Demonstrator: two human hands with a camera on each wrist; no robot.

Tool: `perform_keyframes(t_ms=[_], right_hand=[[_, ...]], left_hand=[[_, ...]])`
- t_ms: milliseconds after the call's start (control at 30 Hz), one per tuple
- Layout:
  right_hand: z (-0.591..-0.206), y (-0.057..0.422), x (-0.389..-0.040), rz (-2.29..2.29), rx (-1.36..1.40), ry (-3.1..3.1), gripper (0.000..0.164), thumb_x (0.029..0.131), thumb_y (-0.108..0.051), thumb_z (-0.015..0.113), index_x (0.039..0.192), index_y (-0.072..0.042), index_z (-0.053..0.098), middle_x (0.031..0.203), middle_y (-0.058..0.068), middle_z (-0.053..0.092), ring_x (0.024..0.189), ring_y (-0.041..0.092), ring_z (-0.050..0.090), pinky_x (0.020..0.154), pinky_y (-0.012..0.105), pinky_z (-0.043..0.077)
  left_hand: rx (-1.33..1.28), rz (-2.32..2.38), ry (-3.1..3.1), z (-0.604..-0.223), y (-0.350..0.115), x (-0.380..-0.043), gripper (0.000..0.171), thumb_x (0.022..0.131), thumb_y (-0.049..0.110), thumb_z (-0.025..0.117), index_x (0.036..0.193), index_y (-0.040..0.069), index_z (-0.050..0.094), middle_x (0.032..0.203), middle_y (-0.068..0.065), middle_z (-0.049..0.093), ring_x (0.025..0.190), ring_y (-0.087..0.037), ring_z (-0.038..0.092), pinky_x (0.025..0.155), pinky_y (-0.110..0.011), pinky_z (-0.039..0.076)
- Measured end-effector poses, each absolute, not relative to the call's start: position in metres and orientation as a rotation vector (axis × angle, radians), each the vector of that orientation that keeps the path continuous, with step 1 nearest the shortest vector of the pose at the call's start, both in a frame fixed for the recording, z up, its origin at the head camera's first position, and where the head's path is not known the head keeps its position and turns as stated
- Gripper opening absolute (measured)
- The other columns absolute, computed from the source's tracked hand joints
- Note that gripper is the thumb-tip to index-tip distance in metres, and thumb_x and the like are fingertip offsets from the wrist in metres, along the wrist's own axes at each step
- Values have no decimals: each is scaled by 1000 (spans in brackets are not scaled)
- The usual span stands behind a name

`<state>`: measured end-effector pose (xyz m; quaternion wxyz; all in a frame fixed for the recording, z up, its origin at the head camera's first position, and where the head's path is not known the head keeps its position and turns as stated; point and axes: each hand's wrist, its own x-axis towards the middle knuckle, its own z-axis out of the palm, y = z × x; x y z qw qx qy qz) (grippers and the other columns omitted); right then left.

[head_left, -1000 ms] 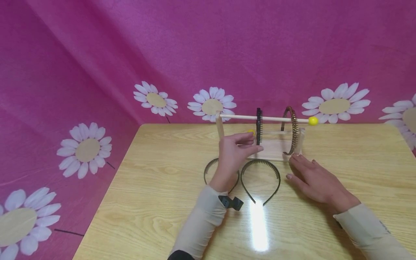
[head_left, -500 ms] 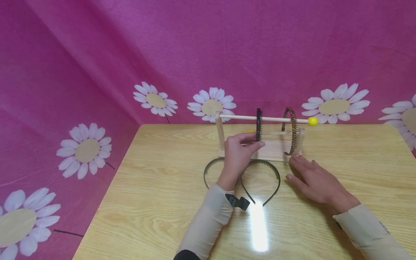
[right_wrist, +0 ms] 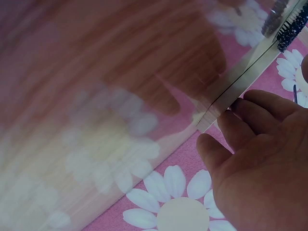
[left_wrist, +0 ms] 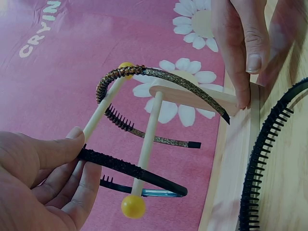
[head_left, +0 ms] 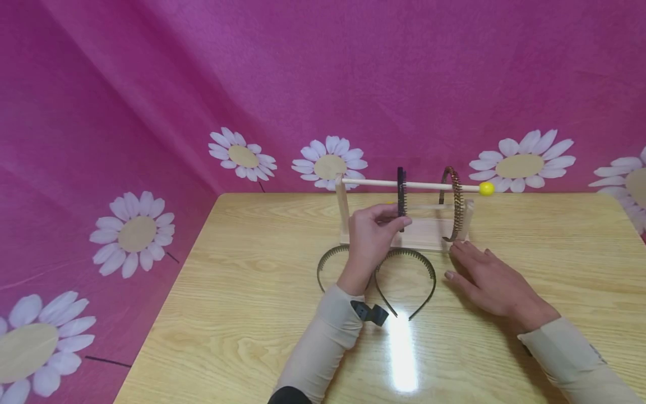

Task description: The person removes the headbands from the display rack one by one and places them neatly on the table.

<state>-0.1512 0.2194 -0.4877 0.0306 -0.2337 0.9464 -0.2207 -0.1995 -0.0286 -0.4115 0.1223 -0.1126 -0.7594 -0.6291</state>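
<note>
My left hand (head_left: 370, 238) pinches a black toothed headband (head_left: 401, 188) between thumb and fingers. That headband hangs around the upper rod (head_left: 429, 184) of a small wooden stand (head_left: 429, 240); in the left wrist view, its lower end reaches past the second rod (left_wrist: 151, 130). Farther right, a gold-brown beaded headband (head_left: 458, 207) hangs on the same upper rod, near its yellow end ball (head_left: 487, 188). With fingers stretched out, my right hand (head_left: 494, 283) touches the front right corner of the stand's base.
Two more black toothed headbands lie on the wooden table in front of the stand: a left one (head_left: 327, 259), partly behind my left wrist, and a right one (head_left: 432, 275). A pink cloth (head_left: 404, 84) with white daisies hangs beyond the table's back edge.
My left hand has moved slightly right and closed its thumb and fingers on the black headband on the rod. The right hand stays at the base.
</note>
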Motion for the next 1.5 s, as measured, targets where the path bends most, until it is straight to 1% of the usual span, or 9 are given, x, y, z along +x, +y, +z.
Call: perform_keyframes(t_ms=[167,400,567,733,867,967,1133,1367,1500], right_hand=[[-488,219,-151,-687,-711,2923,68,105,-45,50,152,1,38,159,24,30,143,44,31,111,67,27],[-488,219,-151,-691,-713,2919,68,105,-45,50,153,1,37,159,25,29,144,44,30,111,68,27],[-488,219,-150,-690,-717,2918,67,105,-44,50,153,2,37,159,26,28,142,46,31,110,68,27],[-489,218,-150,-684,-704,2928,68,105,-45,50,152,2,38,159,24,30,143,44,31,111,68,27],[-489,219,-150,-679,-705,2921,68,105,-45,50,152,2,37,159,24,29,144,44,30,111,68,27],[-489,219,-150,-674,-706,2919,68,105,-45,49,153,2,37,159,24,29,144,45,29,111,68,27],[-488,218,-150,-679,-702,2925,68,104,-46,50,152,2,38,159,24,30,144,44,30,111,67,27],[-488,219,-150,-669,-680,2912,70,105,-49,47,153,1,37,160,23,28,145,43,28,112,67,26],[-488,219,-151,-673,-688,2900,70,105,-48,48,153,1,36,160,24,28,145,43,28,112,67,25]], left_hand=[[-339,-1818,-2209,-407,-29,-199,18,79,1,84,96,-1,78,85,-8,76,74,-9,71,68,-22,59],[-346,-1894,-2137,-403,-30,-198,18,79,-2,84,95,-3,77,86,-12,76,76,-18,73,71,-25,60],[-349,-1920,-2105,-399,-31,-197,18,79,-2,84,96,-3,77,86,-12,76,75,-14,72,71,-27,61],[-320,-1933,-2090,-395,-32,-196,19,78,0,85,95,-2,78,85,-8,76,74,-8,70,71,-27,61],[-352,-1909,-2068,-392,-34,-198,18,79,-1,84,95,-4,77,87,-8,76,73,-9,70,71,-28,61],[-409,-1874,-2047,-390,-35,-199,18,79,-2,83,96,-6,76,88,-10,76,73,-11,71,70,-29,61],[-429,-1856,-2031,-385,-38,-199,18,80,-1,83,96,-5,76,87,-11,76,73,-14,72,70,-29,61],[-407,-1832,-2033,-377,-40,-197,18,81,0,83,97,-4,77,87,-10,76,75,-9,71,72,-28,61],[-441,-1833,-1984,-374,-42,-197,18,81,-1,83,98,-5,77,86,-12,76,75,-10,71,72,-30,61]])
